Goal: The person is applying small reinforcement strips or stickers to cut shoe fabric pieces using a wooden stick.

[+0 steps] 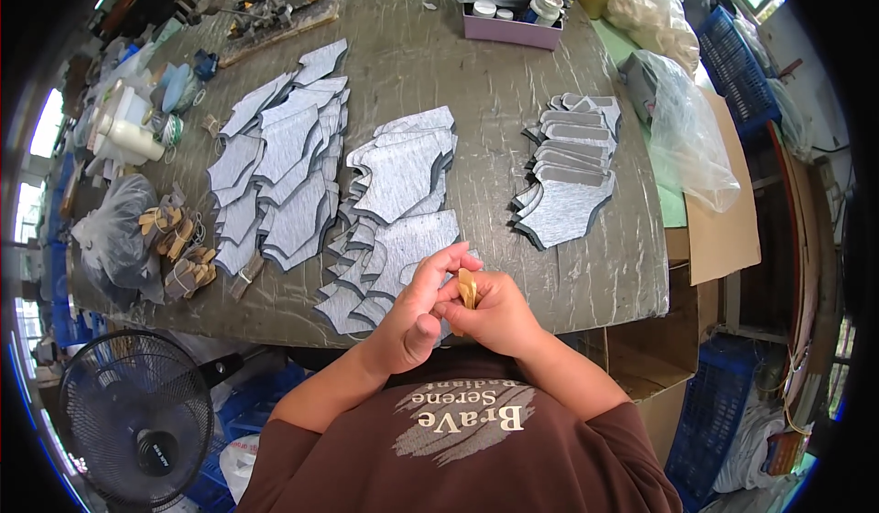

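Note:
My right hand [502, 319] is closed on a small stack of thin tan pieces [468, 288], which poke up between its thumb and fingers. Against it, my left hand [417, 316] has its fingers stretched out and its thumb apart; whether it touches the tan pieces is unclear. Just beyond both hands lies a pile of grey cut fabric pieces [403, 179], overlapping in rows. To the right is a smaller pile of grey pieces [572, 206], with several dark grey strips [572, 153] showing on its upper part. A larger grey pile [298, 137] spreads over the left side.
All this rests on a worn dark table [604, 275]. Rubber-banded bundles of tan pieces [188, 270] sit at its left edge beside a clear plastic bag [119, 229]. A purple box [513, 30] of jars is at the far side. A black fan [137, 421] stands lower left, a cardboard box [655, 348] right.

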Demonstrator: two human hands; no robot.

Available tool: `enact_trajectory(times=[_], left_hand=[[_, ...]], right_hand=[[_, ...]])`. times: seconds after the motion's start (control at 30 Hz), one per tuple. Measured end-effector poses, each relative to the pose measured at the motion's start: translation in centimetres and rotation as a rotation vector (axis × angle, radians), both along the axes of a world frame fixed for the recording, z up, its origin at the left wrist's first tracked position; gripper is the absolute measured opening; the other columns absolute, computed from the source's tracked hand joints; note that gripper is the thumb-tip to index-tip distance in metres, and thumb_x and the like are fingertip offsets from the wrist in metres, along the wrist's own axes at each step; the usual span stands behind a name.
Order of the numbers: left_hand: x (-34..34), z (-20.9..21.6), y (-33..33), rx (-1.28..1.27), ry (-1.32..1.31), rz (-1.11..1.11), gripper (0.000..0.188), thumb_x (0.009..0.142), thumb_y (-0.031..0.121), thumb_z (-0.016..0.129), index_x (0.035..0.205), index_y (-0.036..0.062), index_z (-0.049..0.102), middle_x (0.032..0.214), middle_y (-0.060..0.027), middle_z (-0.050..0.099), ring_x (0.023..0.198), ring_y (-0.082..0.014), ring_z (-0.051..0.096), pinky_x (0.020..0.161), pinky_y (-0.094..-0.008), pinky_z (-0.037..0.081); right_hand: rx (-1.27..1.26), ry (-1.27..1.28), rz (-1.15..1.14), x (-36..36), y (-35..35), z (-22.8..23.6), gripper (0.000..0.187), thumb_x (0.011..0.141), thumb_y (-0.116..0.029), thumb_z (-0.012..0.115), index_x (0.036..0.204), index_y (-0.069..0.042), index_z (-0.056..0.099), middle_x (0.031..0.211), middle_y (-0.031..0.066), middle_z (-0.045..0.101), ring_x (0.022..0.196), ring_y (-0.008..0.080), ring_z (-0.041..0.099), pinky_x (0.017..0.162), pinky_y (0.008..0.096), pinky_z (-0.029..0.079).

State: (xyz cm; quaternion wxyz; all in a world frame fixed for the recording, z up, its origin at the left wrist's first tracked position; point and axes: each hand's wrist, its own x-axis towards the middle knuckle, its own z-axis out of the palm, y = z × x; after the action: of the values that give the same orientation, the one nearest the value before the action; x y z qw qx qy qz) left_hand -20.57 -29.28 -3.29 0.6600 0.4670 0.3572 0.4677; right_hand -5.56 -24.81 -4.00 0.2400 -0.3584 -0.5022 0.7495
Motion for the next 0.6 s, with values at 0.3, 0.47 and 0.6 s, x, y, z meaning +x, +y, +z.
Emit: enact_trajectory(times=[0.3,0.47,0.6], left_hand=[[-1.1,-0.2,0.9,0.281,0.326,0.053,0.04,0.088,0.03,0.06,0.117,0.0033,0.053,0.122,-0.0118,0.052,0.104,-0.0254,0.052,0.089,-0.0352,0.042],[-1.5,0.3,0.0,0.597,0.765,0.171,0.018,0.071,-0.004,0.069,0.083,0.0075,0.064,0.107,-0.0102,0.059,0.095,-0.0262,0.055,0.076,-0.0323,0.047],[-4.0,-1.4,-0.9,0.248,0.628,0.519,0.014,0.076,-0.006,0.068,0.087,0.0015,0.066,0.084,-0.0045,0.063,0.07,-0.013,0.056,0.061,-0.0243,0.044]], right_hand=[[-0.313,0.368,0.041,2.6,0.1,-2.1,0.01,0.09,-0.008,0.053,0.099,-0.004,0.055,0.088,0.0044,0.06,0.072,0.008,0.052,0.062,0.022,0.043],[-0.282,0.387,-0.398,5.4,-0.8,-0.4,0.01,0.087,0.0,0.047,0.094,-0.007,0.048,0.095,0.0154,0.058,0.072,0.013,0.052,0.062,0.025,0.046],[0.217,0.173,-1.109,14.0,-0.1,-1.3,0.007,0.086,-0.002,0.045,0.089,-0.008,0.045,0.075,0.0023,0.045,0.067,0.0099,0.044,0.057,0.0231,0.039]])
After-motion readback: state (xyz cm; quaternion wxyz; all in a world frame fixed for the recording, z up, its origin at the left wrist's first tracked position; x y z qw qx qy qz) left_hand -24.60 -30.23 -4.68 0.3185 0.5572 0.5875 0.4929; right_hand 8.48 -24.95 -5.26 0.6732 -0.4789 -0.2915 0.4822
